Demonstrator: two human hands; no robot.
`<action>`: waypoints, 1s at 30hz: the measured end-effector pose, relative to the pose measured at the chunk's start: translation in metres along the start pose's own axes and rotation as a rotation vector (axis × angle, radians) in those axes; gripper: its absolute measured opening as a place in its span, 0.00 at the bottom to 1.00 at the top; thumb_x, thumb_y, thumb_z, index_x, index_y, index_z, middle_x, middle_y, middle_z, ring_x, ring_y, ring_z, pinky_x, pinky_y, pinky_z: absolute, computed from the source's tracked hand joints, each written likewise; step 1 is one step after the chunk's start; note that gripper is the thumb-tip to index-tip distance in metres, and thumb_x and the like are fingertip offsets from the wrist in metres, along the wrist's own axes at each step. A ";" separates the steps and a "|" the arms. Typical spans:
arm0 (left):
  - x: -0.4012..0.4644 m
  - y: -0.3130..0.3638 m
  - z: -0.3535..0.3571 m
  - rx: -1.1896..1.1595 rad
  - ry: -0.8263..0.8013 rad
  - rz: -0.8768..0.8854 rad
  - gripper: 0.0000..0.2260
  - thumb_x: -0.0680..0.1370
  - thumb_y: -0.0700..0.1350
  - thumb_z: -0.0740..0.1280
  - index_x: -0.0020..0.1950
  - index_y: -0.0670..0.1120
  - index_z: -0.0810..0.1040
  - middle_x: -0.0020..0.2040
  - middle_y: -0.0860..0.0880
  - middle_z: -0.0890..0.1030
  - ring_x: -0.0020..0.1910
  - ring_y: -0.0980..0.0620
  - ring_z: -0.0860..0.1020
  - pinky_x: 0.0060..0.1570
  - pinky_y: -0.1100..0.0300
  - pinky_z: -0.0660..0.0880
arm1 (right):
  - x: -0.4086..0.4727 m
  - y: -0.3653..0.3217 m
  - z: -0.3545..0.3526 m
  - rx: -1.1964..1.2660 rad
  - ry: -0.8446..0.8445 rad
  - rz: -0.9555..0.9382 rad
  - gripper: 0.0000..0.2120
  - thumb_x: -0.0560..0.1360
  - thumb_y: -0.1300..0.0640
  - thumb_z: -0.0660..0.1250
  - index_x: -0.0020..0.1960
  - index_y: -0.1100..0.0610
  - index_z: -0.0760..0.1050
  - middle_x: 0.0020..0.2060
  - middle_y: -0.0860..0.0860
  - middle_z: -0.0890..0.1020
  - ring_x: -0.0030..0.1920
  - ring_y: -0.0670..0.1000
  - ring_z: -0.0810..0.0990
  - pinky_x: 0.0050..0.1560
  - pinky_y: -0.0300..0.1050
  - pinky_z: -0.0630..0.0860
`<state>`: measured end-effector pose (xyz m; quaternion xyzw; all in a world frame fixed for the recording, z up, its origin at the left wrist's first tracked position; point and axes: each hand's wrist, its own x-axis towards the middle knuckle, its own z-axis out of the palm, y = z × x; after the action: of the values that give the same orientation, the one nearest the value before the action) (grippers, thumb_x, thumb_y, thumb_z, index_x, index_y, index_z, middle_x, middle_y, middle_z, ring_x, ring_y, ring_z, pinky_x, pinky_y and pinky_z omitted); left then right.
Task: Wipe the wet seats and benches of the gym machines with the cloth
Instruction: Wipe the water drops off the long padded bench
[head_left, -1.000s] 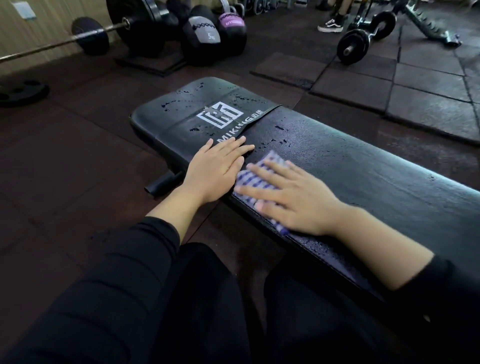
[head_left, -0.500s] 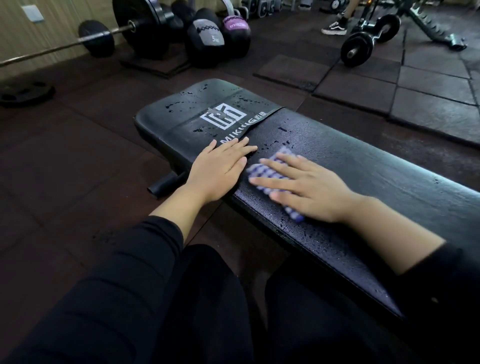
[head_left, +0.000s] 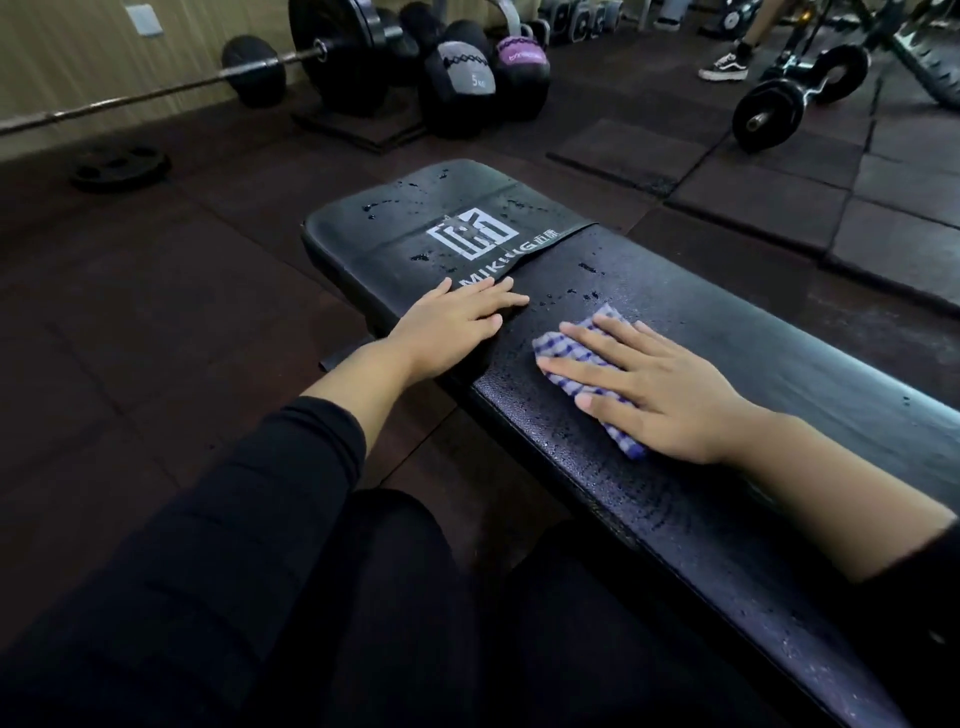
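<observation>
Gym floor (head_left: 156, 364) of dark rubber tiles, wood-panelled wall at far left. Barbell (head_left: 171, 91) lies along the wall side; medicine balls (head_left: 457, 88) stacked beside its big plate. Second barbell (head_left: 795, 98) at upper right, a shoe (head_left: 723, 66) of another person near it.

Bench (head_left: 779, 364) fills the middle: long black pad, axis running from upper left to lower right. Far end carries a white logo (head_left: 475, 236). Droplets scattered over the logo end; fine beading along the near edge of the pad below the hands.

Left hand (head_left: 452, 327): flat, fingers straight and together, palm pressing on the pad just below the logo. Holds nothing; looks like a brace.

Right hand (head_left: 654, 384): flat, fingers spread and straight, pressing down on the cloth (head_left: 571, 353). No pinch, no curl round it.

Cloth: blue-and-white check, folded small, lies on the pad under the right palm, edges showing beyond the fingertips and at the heel of the hand. Close to the left hand, not touching.

Judgement: wiping mid-stroke, bench partly done. Wettest patch lies beyond the cloth toward the logo end, along the bench axis, past the left hand; that hand sits in the path and would need to lift for the stroke. Near-edge beading also remains.
</observation>
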<state>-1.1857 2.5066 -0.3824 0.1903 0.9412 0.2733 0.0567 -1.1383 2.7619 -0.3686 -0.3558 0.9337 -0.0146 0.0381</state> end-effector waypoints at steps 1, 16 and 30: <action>-0.001 0.003 -0.004 -0.141 -0.009 -0.011 0.19 0.83 0.41 0.55 0.73 0.56 0.67 0.75 0.56 0.64 0.74 0.61 0.58 0.74 0.58 0.42 | 0.008 -0.007 0.000 -0.004 0.003 -0.002 0.24 0.71 0.29 0.27 0.66 0.23 0.39 0.74 0.36 0.43 0.76 0.45 0.40 0.76 0.51 0.43; 0.050 -0.071 -0.055 0.263 0.025 0.159 0.19 0.83 0.53 0.55 0.74 0.59 0.65 0.77 0.55 0.61 0.76 0.56 0.56 0.75 0.46 0.46 | 0.057 -0.074 0.003 0.042 0.030 0.305 0.29 0.71 0.38 0.31 0.73 0.33 0.36 0.74 0.35 0.40 0.75 0.43 0.37 0.75 0.52 0.37; 0.068 -0.092 -0.052 0.340 -0.024 0.247 0.22 0.82 0.60 0.47 0.76 0.64 0.55 0.79 0.57 0.52 0.78 0.53 0.47 0.75 0.48 0.41 | 0.098 -0.107 -0.006 0.222 0.319 0.608 0.20 0.76 0.36 0.54 0.66 0.36 0.68 0.70 0.37 0.62 0.67 0.43 0.65 0.61 0.42 0.67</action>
<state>-1.2888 2.4360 -0.3881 0.3143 0.9426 0.1130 0.0012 -1.1404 2.6170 -0.3632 -0.0490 0.9837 -0.1592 -0.0671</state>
